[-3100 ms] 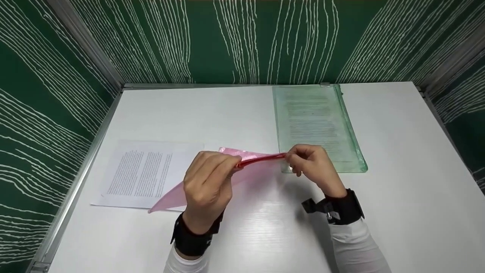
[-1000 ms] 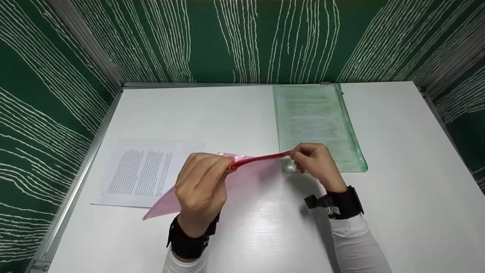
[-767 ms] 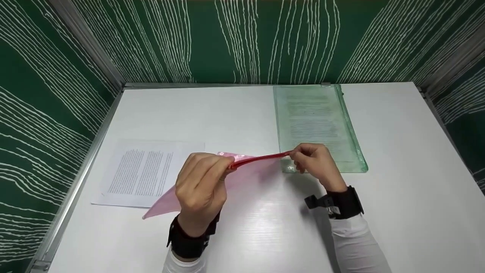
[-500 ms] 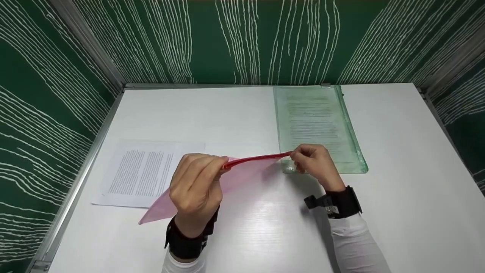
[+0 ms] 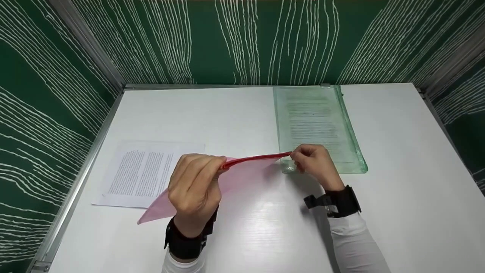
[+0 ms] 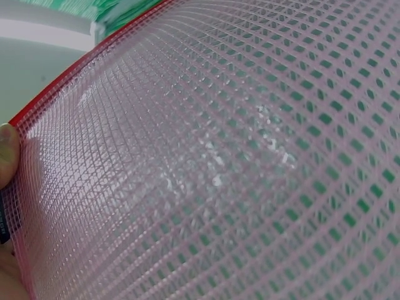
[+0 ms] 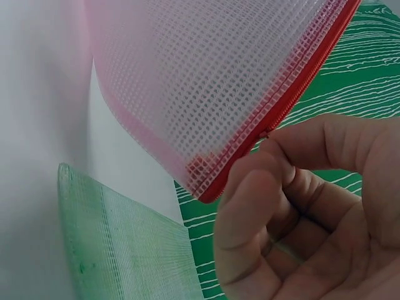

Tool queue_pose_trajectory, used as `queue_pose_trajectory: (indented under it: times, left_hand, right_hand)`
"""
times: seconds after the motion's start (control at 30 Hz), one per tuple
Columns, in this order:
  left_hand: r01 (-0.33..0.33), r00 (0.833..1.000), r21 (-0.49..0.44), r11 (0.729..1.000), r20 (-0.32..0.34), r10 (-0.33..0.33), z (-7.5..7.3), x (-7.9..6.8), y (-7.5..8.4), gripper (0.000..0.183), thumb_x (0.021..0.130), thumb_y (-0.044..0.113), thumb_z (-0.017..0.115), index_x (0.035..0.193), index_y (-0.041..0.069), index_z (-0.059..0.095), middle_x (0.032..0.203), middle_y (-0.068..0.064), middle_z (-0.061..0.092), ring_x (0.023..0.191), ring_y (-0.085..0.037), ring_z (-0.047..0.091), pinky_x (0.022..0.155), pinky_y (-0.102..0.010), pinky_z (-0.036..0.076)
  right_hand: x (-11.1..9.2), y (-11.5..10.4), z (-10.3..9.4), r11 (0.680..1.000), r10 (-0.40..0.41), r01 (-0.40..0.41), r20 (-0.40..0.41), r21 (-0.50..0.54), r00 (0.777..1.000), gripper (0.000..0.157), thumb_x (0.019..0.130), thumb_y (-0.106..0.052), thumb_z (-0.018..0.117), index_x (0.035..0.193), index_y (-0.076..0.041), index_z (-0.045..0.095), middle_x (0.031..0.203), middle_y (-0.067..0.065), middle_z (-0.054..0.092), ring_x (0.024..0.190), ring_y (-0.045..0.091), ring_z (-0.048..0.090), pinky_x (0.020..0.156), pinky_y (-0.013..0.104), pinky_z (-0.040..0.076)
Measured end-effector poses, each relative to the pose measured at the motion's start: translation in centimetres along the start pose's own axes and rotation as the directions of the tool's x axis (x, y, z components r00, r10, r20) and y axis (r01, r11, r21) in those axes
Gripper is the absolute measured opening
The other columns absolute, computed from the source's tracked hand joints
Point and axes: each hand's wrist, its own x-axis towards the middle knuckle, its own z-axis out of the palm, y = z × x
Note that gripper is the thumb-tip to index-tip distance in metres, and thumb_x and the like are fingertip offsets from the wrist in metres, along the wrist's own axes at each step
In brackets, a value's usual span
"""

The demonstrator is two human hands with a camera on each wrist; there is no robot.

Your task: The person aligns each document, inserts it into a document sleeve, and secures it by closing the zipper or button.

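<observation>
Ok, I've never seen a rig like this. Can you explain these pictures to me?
There's no machine: you see a person's bare left hand and right hand, with black wrist straps. The wide picture comes from a head camera looking down; the two close ones come from cameras on the wrists. On the white table lie printed paper, on the left, and a see-through green pouch, farther back and right, with text showing through. Both hands hold a pink mesh pouch by its red zipper edge.
</observation>
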Motion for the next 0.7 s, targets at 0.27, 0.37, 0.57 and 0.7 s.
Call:
queue_pose_trajectory:
  times: [0.27,0.37,0.57,0.7]
  left_hand:
    - [-0.014,1.0,-0.001,1.0,0.022,0.014,-0.04,-0.2,-0.05,0.012,0.089,0.007,0.078,0.085,-0.004,0.076,0.075,-0.01,0.069,0.061,-0.022,0.058,0.059,-0.032,0.049]
    - [-0.032,0.999,-0.002,0.999,0.028,0.032,0.01,-0.19,-0.13,0.012,0.089,0.006,0.078,0.085,-0.004,0.076,0.075,-0.01,0.069,0.061,-0.022,0.058,0.06,-0.031,0.049]
    - [-0.023,1.0,0.007,1.0,0.012,0.023,0.07,-0.16,0.03,0.012,0.089,0.006,0.078,0.083,-0.004,0.075,0.074,-0.011,0.068,0.06,-0.023,0.057,0.059,-0.032,0.049]
    - [-0.013,1.0,0.014,1.0,-0.001,0.013,-0.13,-0.15,0.13,0.012,0.089,0.006,0.078,0.083,-0.004,0.075,0.074,-0.011,0.068,0.06,-0.023,0.057,0.059,-0.032,0.049]
  right_hand:
    - [0.14,0.27,-0.01,1.0,0.01,-0.01,-0.005,-0.014,1.0,0.016,0.095,-0.005,0.065,0.08,-0.002,0.069,0.063,0.004,0.056,0.058,0.014,0.053,0.055,0.029,0.046]
    - [0.14,0.28,-0.02,1.0,0.015,-0.015,-0.007,-0.015,1.0,0.015,0.094,-0.005,0.065,0.08,-0.003,0.069,0.062,0.004,0.056,0.058,0.014,0.053,0.055,0.029,0.045]
    - [0.13,0.27,-0.09,0.999,0.025,-0.026,-0.017,-0.033,1.0,0.015,0.094,-0.006,0.065,0.08,-0.003,0.069,0.062,0.002,0.055,0.057,0.014,0.052,0.053,0.026,0.042]
    - [0.04,0.22,-0.27,0.998,0.021,-0.023,-0.029,-0.064,0.999,0.014,0.094,-0.007,0.064,0.082,-0.002,0.069,0.063,0.002,0.056,0.058,0.013,0.053,0.053,0.026,0.042]
